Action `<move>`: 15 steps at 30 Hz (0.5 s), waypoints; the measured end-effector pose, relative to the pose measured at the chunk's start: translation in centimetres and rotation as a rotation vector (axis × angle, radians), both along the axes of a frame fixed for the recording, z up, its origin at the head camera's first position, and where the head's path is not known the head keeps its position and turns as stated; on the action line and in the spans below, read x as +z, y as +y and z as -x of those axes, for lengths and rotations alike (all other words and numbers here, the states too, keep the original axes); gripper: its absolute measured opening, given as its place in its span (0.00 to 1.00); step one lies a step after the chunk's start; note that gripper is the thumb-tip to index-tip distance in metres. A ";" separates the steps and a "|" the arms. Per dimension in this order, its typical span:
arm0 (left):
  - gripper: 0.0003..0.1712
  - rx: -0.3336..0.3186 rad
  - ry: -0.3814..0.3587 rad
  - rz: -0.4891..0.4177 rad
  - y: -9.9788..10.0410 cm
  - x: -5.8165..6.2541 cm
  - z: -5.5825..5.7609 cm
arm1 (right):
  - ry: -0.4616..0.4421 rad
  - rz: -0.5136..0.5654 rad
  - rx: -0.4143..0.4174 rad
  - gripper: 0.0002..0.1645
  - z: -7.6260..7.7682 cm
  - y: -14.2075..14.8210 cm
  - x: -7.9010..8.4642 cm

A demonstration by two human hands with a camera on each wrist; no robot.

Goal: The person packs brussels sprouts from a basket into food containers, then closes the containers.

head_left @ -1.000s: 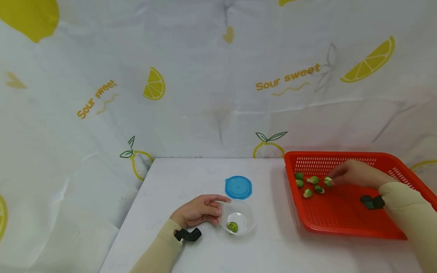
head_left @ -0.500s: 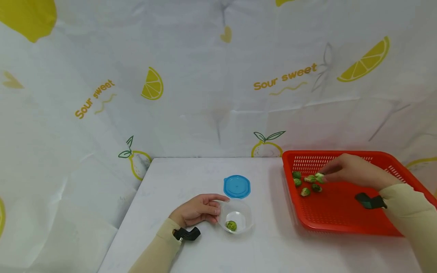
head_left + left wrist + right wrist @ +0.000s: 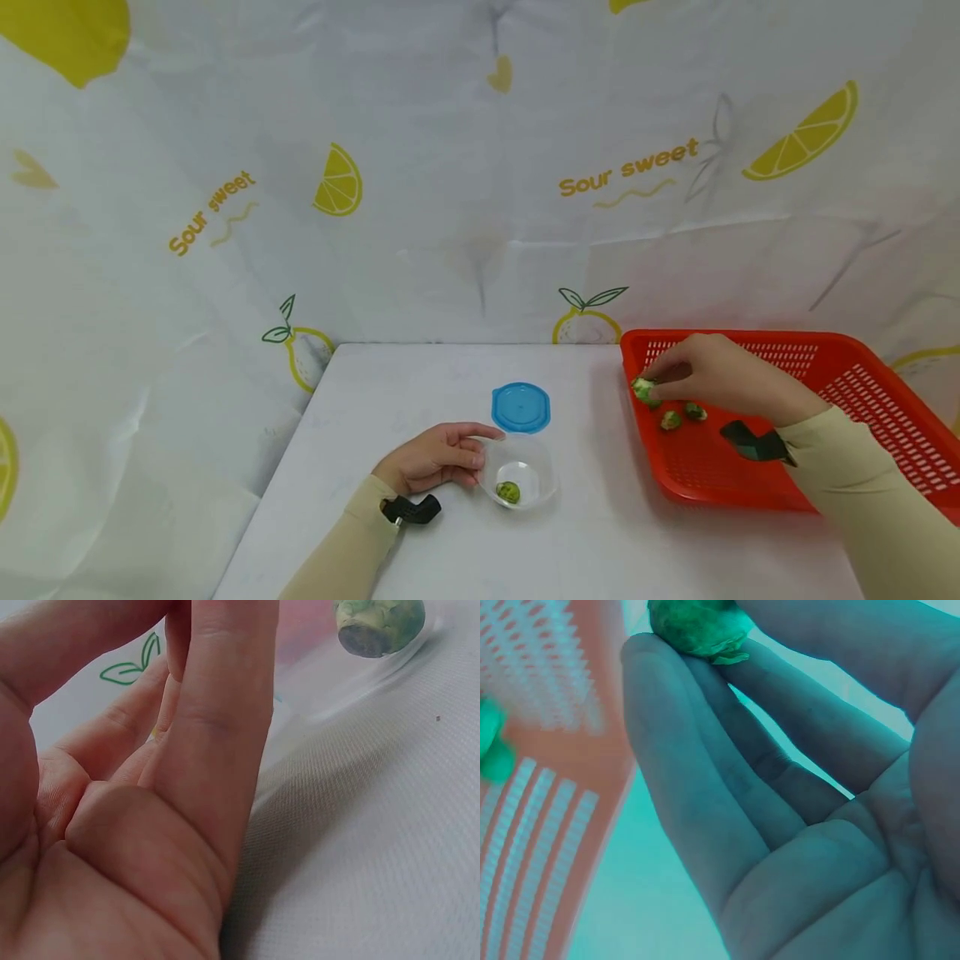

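Observation:
My right hand (image 3: 712, 377) pinches a Brussels sprout (image 3: 642, 388) between thumb and fingertips, over the left side of the red plastic basket (image 3: 720, 475). Close up in the right wrist view, the held sprout (image 3: 697, 628) shows at the fingertips. My left hand (image 3: 438, 457) grips the left rim of a clear plastic bowl (image 3: 540, 473), thumb and index finger at its edge. Inside that bowl lies one Brussels sprout (image 3: 507, 492), its cut stem visible in the left wrist view. Below my right hand, loose sprouts (image 3: 671, 420) lie on the basket floor; the hand partly hides others.
A blue lid (image 3: 521, 407) lies flat on the white table (image 3: 405, 383), just behind the bowl. The basket's raised slotted wall stands between the bowl and the loose sprouts. A white curtain (image 3: 450, 167) printed with lemons hangs behind the table.
My right hand has moved left across the basket with the sprout in its fingers, toward the basket's left rim. My left hand and the bowl have stayed in place.

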State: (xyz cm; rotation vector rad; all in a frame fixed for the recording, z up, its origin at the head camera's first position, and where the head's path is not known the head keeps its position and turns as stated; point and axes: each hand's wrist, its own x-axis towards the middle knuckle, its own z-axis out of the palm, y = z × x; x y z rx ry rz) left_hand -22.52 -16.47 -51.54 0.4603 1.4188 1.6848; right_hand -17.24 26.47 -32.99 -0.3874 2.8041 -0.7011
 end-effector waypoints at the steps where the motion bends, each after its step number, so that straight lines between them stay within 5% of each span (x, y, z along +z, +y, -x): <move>1: 0.34 0.002 0.002 0.000 0.0 0.0 0.0 | -0.006 0.017 0.010 0.19 0.0 -0.8 0.0; 15: 0.33 0.012 0.001 0.012 -0.1 0.2 0.1 | -0.057 0.123 0.091 0.10 0.3 -10.0 -1.9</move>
